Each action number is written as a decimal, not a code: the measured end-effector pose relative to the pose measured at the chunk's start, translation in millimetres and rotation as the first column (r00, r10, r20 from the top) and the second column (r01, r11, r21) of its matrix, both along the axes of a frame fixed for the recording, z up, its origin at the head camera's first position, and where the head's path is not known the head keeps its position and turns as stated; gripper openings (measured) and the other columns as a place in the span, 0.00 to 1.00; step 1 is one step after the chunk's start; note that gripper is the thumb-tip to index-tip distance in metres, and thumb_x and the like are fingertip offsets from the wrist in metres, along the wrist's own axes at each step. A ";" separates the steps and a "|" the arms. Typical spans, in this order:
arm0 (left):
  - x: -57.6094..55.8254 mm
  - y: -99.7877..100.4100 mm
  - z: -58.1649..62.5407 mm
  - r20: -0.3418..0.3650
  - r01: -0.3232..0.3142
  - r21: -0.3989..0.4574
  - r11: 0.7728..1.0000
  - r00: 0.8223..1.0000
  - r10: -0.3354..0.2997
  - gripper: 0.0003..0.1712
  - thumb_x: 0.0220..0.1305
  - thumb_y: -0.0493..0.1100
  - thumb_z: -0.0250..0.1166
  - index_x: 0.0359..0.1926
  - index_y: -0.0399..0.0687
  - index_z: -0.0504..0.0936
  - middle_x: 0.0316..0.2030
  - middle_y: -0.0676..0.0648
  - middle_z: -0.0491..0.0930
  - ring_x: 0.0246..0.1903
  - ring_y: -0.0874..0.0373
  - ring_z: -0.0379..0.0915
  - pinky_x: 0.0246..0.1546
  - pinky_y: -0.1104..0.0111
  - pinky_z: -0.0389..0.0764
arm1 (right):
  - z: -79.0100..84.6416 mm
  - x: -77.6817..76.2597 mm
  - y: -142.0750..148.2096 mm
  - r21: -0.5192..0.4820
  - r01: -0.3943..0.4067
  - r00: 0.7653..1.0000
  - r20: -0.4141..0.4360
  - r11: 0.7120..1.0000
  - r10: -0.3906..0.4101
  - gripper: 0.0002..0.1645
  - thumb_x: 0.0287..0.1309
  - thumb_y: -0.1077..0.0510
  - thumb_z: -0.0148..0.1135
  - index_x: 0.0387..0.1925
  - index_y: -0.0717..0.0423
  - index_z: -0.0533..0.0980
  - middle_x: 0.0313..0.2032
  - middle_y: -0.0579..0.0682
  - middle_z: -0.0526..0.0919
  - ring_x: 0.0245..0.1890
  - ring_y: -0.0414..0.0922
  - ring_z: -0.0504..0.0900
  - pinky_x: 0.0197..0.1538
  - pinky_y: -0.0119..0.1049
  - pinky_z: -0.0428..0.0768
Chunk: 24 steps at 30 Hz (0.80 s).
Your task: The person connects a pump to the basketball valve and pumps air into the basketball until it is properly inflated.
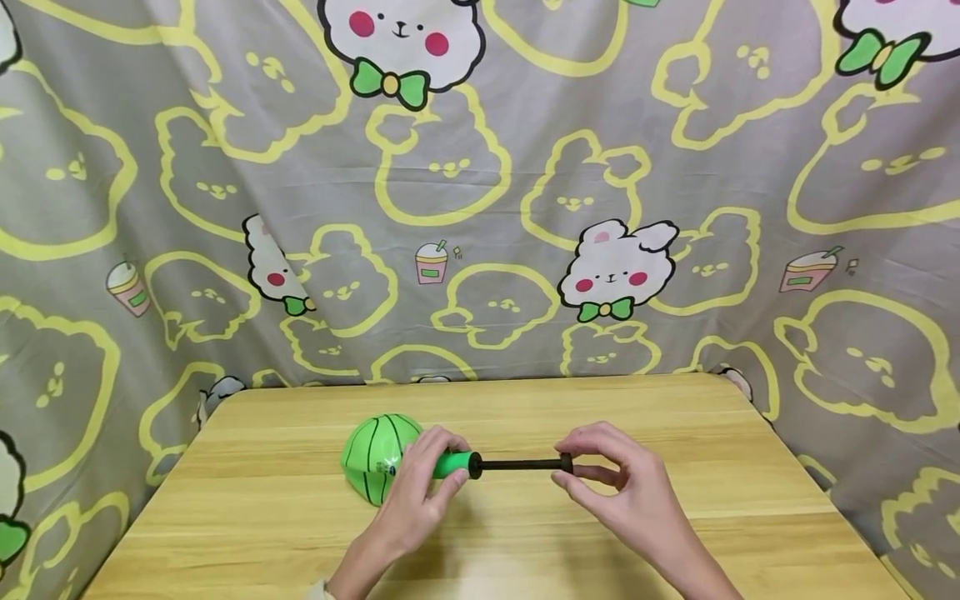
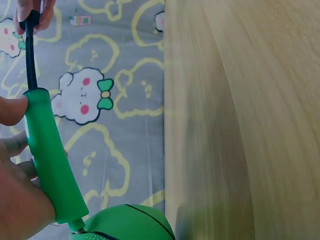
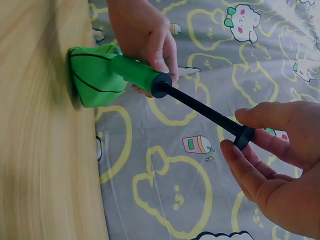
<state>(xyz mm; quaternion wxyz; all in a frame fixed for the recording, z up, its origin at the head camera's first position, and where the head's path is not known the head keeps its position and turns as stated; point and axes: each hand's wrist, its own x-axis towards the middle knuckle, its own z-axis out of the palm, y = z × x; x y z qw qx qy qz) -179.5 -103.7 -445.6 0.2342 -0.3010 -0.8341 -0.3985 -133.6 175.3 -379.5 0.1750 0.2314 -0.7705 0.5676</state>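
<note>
A green hand pump [image 1: 453,465] with a black rod lies level above the table, its rod drawn well out to the right. My left hand [image 1: 416,487] grips the green barrel. At the rod's end, the fingertips and thumb of my right hand [image 1: 630,479] pinch the black handle [image 3: 244,137]. The barrel's far end meets a green ball [image 1: 378,450] with black lines, which looks dented and partly deflated. In the left wrist view a thin metal tip joins the pump [image 2: 55,160] to the ball [image 2: 132,222].
A wooden table [image 1: 300,550] lies under both hands, and the ball rests on it left of centre. Behind and beside the table hangs a grey curtain [image 1: 517,250] printed with yellow outlines and white rabbits.
</note>
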 end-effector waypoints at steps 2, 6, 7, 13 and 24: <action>0.6 -0.1 -0.7 0.004 -0.006 0.002 1.000 1.000 0.006 0.10 0.67 0.43 0.65 0.49 0.56 0.79 0.45 0.63 0.77 0.47 0.63 0.73 0.53 0.54 0.71 | 1.0 0.8 -0.4 -0.006 0.009 1.000 0.015 1.000 -0.009 0.17 0.52 0.67 0.78 0.43 0.49 0.86 0.42 0.48 0.85 0.43 0.43 0.85 0.41 0.39 0.86; 1.6 1.3 -1.7 0.016 -0.008 0.008 1.000 1.000 0.008 0.10 0.67 0.43 0.64 0.49 0.55 0.80 0.45 0.62 0.77 0.48 0.63 0.73 0.55 0.52 0.71 | 2.6 2.1 -0.5 -0.024 0.030 0.999 0.028 0.999 -0.030 0.17 0.50 0.67 0.78 0.42 0.50 0.87 0.40 0.49 0.86 0.41 0.43 0.87 0.40 0.39 0.86; 1.8 1.7 -2.0 0.017 -0.003 0.009 1.000 1.000 0.003 0.10 0.67 0.43 0.64 0.49 0.54 0.80 0.45 0.62 0.77 0.49 0.63 0.73 0.55 0.51 0.71 | 2.3 2.2 -0.7 -0.031 0.030 0.999 0.028 0.999 -0.030 0.17 0.50 0.67 0.78 0.42 0.51 0.88 0.39 0.49 0.86 0.41 0.43 0.87 0.40 0.40 0.86; 1.6 4.7 -2.9 0.009 0.032 0.005 0.999 0.999 -0.032 0.09 0.66 0.42 0.65 0.47 0.55 0.79 0.45 0.62 0.76 0.50 0.61 0.72 0.53 0.53 0.70 | -6.9 1.2 -7.7 -0.068 0.015 1.000 -0.015 0.998 -0.016 0.17 0.45 0.69 0.80 0.39 0.54 0.88 0.36 0.51 0.87 0.38 0.43 0.87 0.37 0.41 0.86; 2.6 4.7 -5.2 0.019 0.041 -0.054 0.998 0.999 -0.040 0.09 0.68 0.44 0.64 0.48 0.56 0.78 0.45 0.61 0.75 0.45 0.65 0.71 0.51 0.58 0.64 | -34.7 -6.6 -29.9 -0.120 -0.030 0.999 -0.044 0.992 0.025 0.16 0.44 0.68 0.81 0.38 0.55 0.88 0.36 0.52 0.87 0.36 0.45 0.88 0.36 0.41 0.86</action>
